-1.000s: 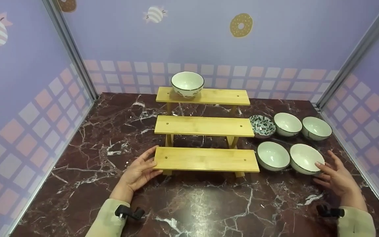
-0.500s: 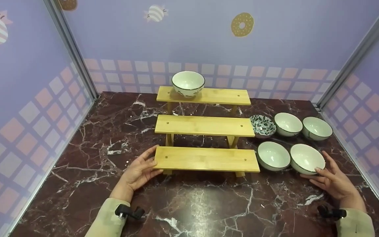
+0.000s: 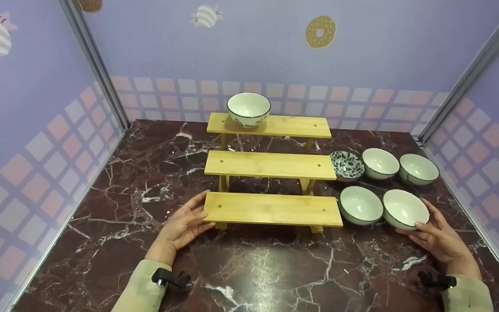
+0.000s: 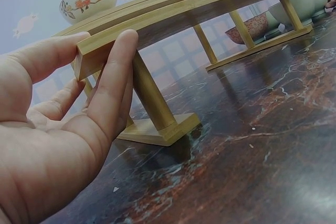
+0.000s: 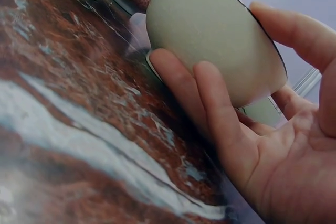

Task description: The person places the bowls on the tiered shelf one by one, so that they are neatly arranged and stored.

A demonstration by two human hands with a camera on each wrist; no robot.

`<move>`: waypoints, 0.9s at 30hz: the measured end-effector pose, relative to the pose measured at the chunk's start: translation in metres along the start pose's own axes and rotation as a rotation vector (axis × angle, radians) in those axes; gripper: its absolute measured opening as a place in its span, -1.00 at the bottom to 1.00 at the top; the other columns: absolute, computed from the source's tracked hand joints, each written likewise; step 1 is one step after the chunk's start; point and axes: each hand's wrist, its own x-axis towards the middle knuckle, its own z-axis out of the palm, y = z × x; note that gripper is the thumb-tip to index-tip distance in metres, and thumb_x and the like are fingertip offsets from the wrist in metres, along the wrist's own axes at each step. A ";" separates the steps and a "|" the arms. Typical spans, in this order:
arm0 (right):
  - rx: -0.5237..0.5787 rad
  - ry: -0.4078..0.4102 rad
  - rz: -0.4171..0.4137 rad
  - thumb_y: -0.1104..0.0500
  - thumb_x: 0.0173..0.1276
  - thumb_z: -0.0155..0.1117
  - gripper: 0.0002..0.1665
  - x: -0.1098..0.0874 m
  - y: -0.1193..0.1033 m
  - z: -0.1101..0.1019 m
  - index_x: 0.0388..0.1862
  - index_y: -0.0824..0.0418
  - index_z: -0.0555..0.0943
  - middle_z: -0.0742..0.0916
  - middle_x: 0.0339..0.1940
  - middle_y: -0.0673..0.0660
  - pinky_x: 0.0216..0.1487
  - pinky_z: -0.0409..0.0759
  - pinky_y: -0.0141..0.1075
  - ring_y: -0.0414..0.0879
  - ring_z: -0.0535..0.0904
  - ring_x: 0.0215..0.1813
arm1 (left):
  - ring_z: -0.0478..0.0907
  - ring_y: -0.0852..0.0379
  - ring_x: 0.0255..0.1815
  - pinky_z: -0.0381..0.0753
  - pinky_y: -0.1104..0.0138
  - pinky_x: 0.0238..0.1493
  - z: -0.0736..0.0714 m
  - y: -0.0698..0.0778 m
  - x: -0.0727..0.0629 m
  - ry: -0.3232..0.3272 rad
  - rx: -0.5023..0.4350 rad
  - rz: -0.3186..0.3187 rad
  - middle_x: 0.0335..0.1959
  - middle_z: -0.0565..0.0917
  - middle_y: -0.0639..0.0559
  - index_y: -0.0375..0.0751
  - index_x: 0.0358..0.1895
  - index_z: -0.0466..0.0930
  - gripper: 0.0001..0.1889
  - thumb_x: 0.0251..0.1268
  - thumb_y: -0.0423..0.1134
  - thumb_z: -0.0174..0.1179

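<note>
A three-tier wooden display stand (image 3: 271, 209) stands mid-table. At the left end of its lowest board, my left hand (image 3: 186, 227) holds the corner, fingers reaching beneath in the left wrist view. My right hand (image 3: 446, 242) grips the front right white bowl (image 3: 405, 208), thumb at the dark rim and fingers against its lower side, as the right wrist view shows. That bowl appears to rest on the table. Beside it sits a pale green bowl (image 3: 361, 204). A white bowl (image 3: 248, 106) with a floral outside stands on the top board, left of its middle.
Behind the gripped bowl are a leaf-patterned bowl (image 3: 347, 165), another white bowl (image 3: 380, 163) and a greenish bowl (image 3: 419, 169), set close together right of the stand. Purple walls (image 3: 258, 47) enclose the dark marbled table (image 3: 275, 268) at the back and sides.
My right hand has moved slightly left and closed its fingers about the front right bowl. The left hand has stayed on the stand.
</note>
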 end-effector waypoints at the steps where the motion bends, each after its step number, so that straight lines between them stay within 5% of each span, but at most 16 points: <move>1: 0.009 0.005 -0.004 0.48 0.63 -0.32 -0.16 0.000 0.000 0.001 0.56 -0.38 0.15 0.64 0.22 0.01 0.07 0.79 -0.31 0.14 0.77 0.11 | 0.74 0.07 -0.03 0.81 0.33 0.01 0.000 0.000 0.000 -0.002 -0.001 0.001 0.23 0.53 -0.07 -0.15 0.70 -0.28 -0.18 0.53 -0.57 -0.08; 6: 0.035 0.017 -0.020 0.50 0.61 -0.31 -0.17 0.000 0.001 0.003 0.52 -0.35 0.25 0.65 0.22 0.03 0.08 0.79 -0.31 0.15 0.78 0.10 | 0.73 0.08 -0.03 0.81 0.33 0.02 0.000 0.000 0.000 -0.006 0.003 0.002 0.23 0.52 -0.07 -0.16 0.70 -0.28 -0.18 0.53 -0.58 -0.09; 19: 0.075 0.019 -0.056 0.54 0.58 -0.32 -0.13 0.000 -0.006 0.011 0.60 -0.28 0.11 0.60 0.23 0.06 0.08 0.80 -0.25 0.22 0.77 0.08 | 0.73 0.07 -0.01 0.81 0.33 0.01 -0.001 0.000 0.001 -0.015 0.000 -0.002 0.24 0.51 -0.07 -0.15 0.70 -0.29 -0.16 0.53 -0.57 -0.06; 27: 0.098 0.025 -0.057 0.55 0.57 -0.30 -0.15 -0.002 -0.016 0.018 0.54 -0.27 0.25 0.59 0.21 0.08 0.06 0.81 -0.25 0.26 0.78 0.05 | 0.72 0.07 -0.02 0.81 0.33 0.01 -0.001 0.000 0.000 -0.022 -0.002 0.002 0.22 0.51 -0.07 -0.16 0.70 -0.28 -0.17 0.52 -0.58 -0.07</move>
